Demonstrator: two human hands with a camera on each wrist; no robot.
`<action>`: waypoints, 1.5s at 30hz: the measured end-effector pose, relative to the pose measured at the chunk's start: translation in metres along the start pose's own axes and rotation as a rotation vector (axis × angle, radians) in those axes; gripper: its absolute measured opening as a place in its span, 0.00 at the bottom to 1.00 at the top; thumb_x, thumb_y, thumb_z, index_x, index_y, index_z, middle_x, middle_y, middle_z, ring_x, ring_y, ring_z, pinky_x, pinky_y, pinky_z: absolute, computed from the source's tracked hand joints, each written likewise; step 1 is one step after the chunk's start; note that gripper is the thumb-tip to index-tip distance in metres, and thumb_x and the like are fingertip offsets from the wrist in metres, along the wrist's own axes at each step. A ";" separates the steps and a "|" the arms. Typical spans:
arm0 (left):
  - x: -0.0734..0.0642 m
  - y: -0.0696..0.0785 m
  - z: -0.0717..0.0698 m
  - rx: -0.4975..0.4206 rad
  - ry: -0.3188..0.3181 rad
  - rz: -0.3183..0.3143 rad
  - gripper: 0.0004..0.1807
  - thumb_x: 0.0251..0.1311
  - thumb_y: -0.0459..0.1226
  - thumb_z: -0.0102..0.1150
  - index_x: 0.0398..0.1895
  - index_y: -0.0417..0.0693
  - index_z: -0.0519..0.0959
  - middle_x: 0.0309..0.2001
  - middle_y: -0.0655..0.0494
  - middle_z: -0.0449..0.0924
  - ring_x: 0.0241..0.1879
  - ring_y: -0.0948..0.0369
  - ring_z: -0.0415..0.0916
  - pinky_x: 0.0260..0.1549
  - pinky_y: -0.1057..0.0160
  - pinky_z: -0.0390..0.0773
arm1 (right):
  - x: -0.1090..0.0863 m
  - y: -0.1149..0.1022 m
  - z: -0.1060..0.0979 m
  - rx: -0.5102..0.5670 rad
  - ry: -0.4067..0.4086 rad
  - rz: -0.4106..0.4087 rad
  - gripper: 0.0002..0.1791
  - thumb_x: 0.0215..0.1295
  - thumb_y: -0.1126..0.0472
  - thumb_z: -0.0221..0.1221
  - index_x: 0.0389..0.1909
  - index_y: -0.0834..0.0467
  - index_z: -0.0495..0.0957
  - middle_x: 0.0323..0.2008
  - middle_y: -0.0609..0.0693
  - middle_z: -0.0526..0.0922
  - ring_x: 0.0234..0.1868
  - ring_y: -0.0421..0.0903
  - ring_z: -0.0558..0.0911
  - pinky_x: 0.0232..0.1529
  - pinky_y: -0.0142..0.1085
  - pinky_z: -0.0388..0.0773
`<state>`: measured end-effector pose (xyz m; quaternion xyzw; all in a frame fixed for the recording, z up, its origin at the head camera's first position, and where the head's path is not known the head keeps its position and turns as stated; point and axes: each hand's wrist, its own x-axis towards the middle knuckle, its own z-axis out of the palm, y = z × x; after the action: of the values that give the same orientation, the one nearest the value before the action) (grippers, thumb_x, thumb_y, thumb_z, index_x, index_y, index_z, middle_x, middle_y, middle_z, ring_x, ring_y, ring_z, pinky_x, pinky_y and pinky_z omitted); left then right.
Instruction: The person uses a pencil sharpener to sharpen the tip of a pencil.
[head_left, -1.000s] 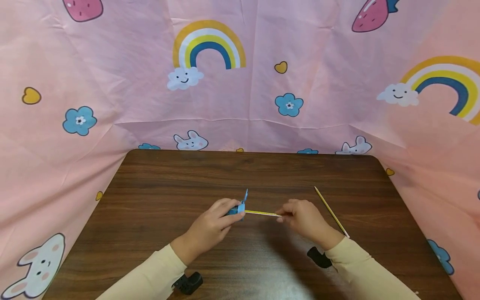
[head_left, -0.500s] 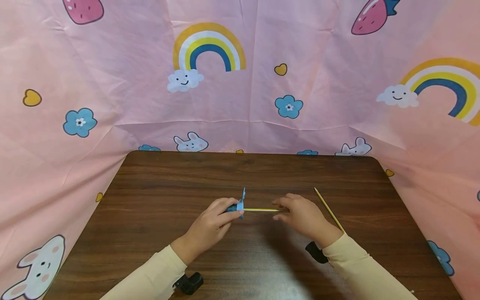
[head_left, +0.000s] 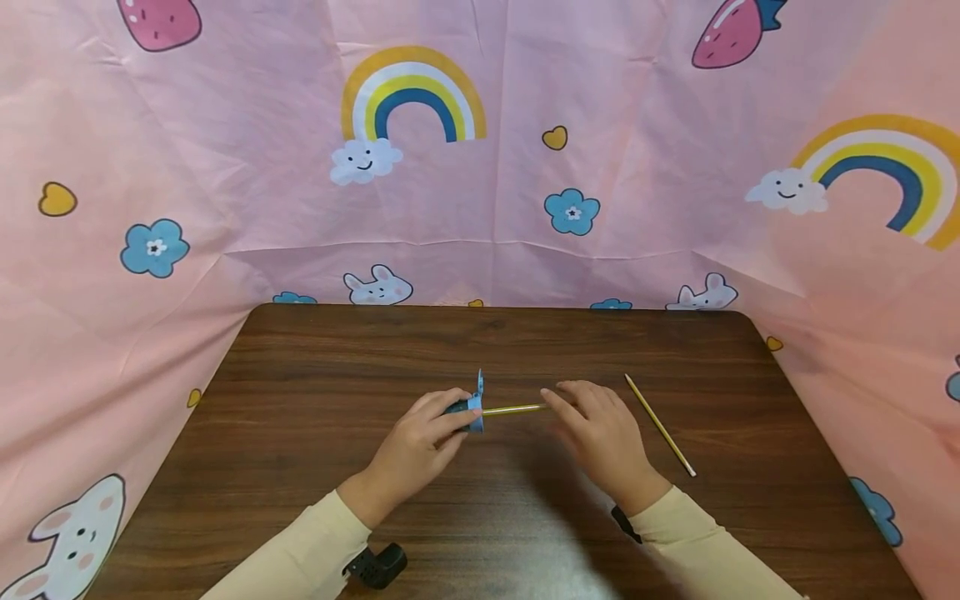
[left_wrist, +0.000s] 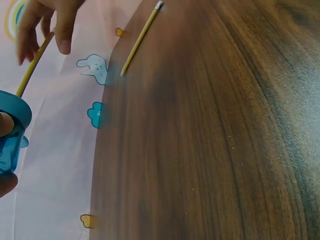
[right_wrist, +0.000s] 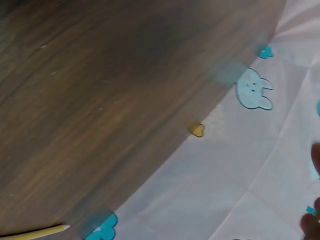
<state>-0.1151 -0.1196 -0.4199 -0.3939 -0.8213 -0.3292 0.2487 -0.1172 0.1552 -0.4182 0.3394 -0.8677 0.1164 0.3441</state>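
My left hand [head_left: 420, 442] grips a small blue pencil sharpener [head_left: 471, 414], its flip lid standing up. In the left wrist view the sharpener [left_wrist: 16, 107] shows a see-through blue body between thumb and finger. A yellow-striped pencil [head_left: 513, 409] sticks out of its opening toward the right. At the pencil's other end are the fingertips of my right hand [head_left: 603, 433], which hide that end in the head view. The left wrist view shows the pencil [left_wrist: 35, 65] reaching in between the thumb and fingers of the right hand [left_wrist: 50, 20].
A second yellow-striped pencil [head_left: 660, 425] lies on the dark wooden table [head_left: 337, 358], right of the right hand. A pink printed cloth [head_left: 525, 100] hangs behind the table and along its sides. Black wrist devices [head_left: 378, 567] sit under the sleeves.
My right hand has turned and its fingers have shifted round the pencil's end. The sharpener and pencil have moved slightly up and left, with the pencil's outer end tilting upward in view.
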 end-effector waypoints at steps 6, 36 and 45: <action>0.000 0.004 -0.002 -0.021 -0.014 -0.022 0.21 0.44 0.23 0.72 0.46 0.41 0.85 0.50 0.47 0.78 0.50 0.51 0.76 0.42 0.57 0.83 | -0.005 0.003 0.011 -0.029 0.225 -0.106 0.11 0.71 0.64 0.52 0.39 0.59 0.84 0.32 0.53 0.80 0.30 0.52 0.79 0.32 0.45 0.79; -0.008 0.003 0.002 0.101 -0.002 0.251 0.28 0.36 0.20 0.74 0.47 0.44 0.84 0.50 0.43 0.78 0.50 0.50 0.75 0.46 0.63 0.81 | 0.013 -0.003 -0.024 0.320 -0.500 0.334 0.05 0.56 0.62 0.68 0.35 0.54 0.86 0.28 0.40 0.79 0.29 0.36 0.78 0.26 0.29 0.74; -0.013 0.000 0.004 0.091 0.030 0.182 0.29 0.34 0.17 0.73 0.46 0.43 0.84 0.50 0.44 0.77 0.50 0.50 0.75 0.47 0.60 0.81 | 0.010 -0.005 -0.014 0.139 -0.330 0.209 0.26 0.48 0.54 0.74 0.51 0.52 0.83 0.42 0.48 0.81 0.43 0.49 0.81 0.37 0.43 0.81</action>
<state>-0.1087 -0.1231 -0.4315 -0.4502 -0.7924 -0.2737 0.3076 -0.1120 0.1524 -0.4013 0.2852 -0.9325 0.1541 0.1593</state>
